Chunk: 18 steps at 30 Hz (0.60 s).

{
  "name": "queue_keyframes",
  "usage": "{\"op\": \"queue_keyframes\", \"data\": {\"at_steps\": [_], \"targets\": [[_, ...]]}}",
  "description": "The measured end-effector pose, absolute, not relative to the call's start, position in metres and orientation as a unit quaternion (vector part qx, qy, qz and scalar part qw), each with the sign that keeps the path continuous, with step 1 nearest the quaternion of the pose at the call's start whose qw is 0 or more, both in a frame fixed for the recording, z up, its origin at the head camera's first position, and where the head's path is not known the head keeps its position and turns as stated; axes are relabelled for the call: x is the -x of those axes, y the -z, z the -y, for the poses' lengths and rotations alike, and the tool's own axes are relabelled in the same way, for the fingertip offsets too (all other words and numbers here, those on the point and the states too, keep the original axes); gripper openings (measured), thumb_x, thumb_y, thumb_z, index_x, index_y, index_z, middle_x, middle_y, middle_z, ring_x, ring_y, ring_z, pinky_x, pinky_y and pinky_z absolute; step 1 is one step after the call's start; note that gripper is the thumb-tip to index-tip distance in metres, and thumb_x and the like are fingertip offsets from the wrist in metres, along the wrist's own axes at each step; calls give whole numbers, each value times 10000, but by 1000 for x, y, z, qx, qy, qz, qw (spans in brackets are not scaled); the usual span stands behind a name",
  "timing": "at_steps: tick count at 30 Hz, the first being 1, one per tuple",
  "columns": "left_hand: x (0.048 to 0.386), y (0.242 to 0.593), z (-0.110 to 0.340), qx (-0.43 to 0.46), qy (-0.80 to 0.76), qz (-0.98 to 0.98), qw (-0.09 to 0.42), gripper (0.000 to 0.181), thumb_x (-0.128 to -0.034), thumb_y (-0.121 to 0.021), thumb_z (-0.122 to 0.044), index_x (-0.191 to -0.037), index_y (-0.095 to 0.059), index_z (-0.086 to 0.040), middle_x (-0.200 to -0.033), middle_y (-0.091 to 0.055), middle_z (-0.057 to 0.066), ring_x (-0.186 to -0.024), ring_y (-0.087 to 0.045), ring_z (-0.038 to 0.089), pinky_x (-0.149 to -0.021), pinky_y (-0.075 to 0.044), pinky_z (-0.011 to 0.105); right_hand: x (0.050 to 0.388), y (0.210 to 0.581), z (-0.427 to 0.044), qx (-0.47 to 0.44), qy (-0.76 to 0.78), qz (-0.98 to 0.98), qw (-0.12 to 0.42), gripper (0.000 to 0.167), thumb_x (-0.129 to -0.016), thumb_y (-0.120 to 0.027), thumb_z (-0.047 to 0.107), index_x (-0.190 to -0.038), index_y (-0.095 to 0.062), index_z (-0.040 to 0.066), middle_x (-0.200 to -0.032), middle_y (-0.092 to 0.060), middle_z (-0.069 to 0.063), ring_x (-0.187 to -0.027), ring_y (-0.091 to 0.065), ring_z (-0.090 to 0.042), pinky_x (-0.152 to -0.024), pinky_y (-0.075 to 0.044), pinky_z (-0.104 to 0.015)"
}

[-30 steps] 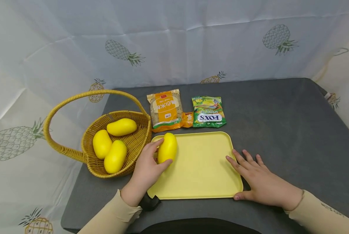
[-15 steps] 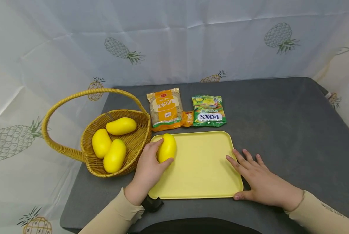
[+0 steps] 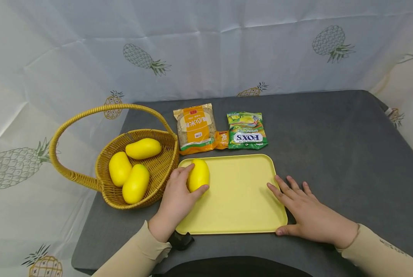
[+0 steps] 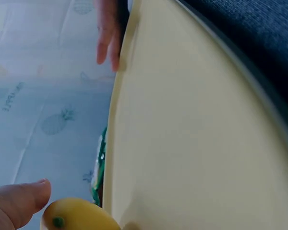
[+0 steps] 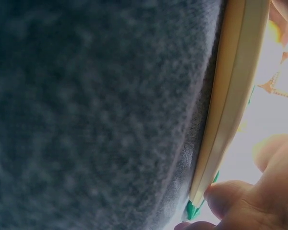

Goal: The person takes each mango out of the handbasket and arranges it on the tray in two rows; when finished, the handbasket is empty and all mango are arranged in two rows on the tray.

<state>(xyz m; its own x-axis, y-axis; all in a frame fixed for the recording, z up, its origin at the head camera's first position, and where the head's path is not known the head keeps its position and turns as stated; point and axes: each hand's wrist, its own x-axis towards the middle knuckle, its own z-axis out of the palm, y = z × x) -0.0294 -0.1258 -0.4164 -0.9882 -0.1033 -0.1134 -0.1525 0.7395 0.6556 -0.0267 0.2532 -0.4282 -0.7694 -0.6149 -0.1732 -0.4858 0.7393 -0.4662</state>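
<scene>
My left hand (image 3: 177, 198) grips a yellow mango (image 3: 199, 175) at the left end of a pale yellow tray (image 3: 241, 196). Its thumb lies along the near end of the fruit, and the other fingers are around its left side, partly hidden. In the left wrist view the mango (image 4: 79, 215) shows a small green spot at its tip. Fingers spread, my right hand (image 3: 310, 217) rests at the tray's right edge and touches the rim. A wicker basket (image 3: 173, 165) beside the left hand bears several mangoes, one being a mango (image 3: 136, 184) with a greenish tip.
Behind the tray lie an orange-and-clear food bag (image 3: 195, 129), a small orange packet (image 3: 222, 140) and a green candy bag (image 3: 247, 130). The basket's tall handle (image 3: 78, 118) arches up at the left. Grey table (image 3: 338, 154) surface extends to the right.
Almost nothing differs. My left hand has shifted slightly with the mango still in its grip, and the head view has tilted a little. The right hand stays put.
</scene>
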Motion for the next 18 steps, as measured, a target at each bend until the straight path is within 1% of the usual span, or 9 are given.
{"op": "queue_keyframes", "data": {"at_steps": [3,6,9,13,15,18], "targets": [[29,416,126,66,-351,-933,34,876,-912,-929,-385,-1641,-529,-110,-1470,-554,173,-1289,-583,383,-1068,-506,564,26,428,-253,300,202,-919,158,1197,-838,-750,818,-1776,-257,263,-1850,-167,-162,-1642,-176,-611,-1181,-190,-887],[28,413,127,62,-341,-937,32,896,-912,-926,-396,-1648,-511,-100,-1494,-549,182,-1313,-584,387,-1099,-505,572,26,428,-254,301,202,-919,157,1193,-841,-754,812,-1776,-257,262,-1850,-167,-163,-1641,-176,-613,-1181,-191,-886],[26,409,128,61,-332,-941,32,921,-912,-923,-410,-1665,-485,-109,-1514,-543,178,-1273,-603,370,-1085,-524,554,26,428,-254,302,202,-919,157,1192,-842,-751,813,-1776,-259,259,-1850,-167,-164,-1641,-175,-614,-1179,-192,-886],[23,400,130,61,-337,-939,39,922,-922,-914,-404,-1681,-461,-144,-1552,-532,144,-1211,-638,329,-1009,-562,522,26,429,-254,302,202,-919,157,1194,-841,-754,812,-1775,-262,256,-1850,-167,-164,-1640,-173,-617,-1180,-188,-886],[20,393,131,59,-345,-936,41,908,-929,-909,-389,-1683,-457,-159,-1573,-534,122,-1217,-650,314,-980,-570,510,26,429,-254,301,201,-919,157,1196,-839,-762,808,-1775,-262,255,-1849,-169,-165,-1640,-174,-617,-1182,-186,-885],[16,380,134,53,-368,-928,42,884,-931,-912,-337,-1677,-469,-165,-1554,-565,109,-1203,-653,306,-935,-572,477,26,429,-254,301,200,-919,158,1199,-837,-769,804,-1775,-261,255,-1849,-170,-166,-1640,-172,-618,-1187,-181,-883]]}}
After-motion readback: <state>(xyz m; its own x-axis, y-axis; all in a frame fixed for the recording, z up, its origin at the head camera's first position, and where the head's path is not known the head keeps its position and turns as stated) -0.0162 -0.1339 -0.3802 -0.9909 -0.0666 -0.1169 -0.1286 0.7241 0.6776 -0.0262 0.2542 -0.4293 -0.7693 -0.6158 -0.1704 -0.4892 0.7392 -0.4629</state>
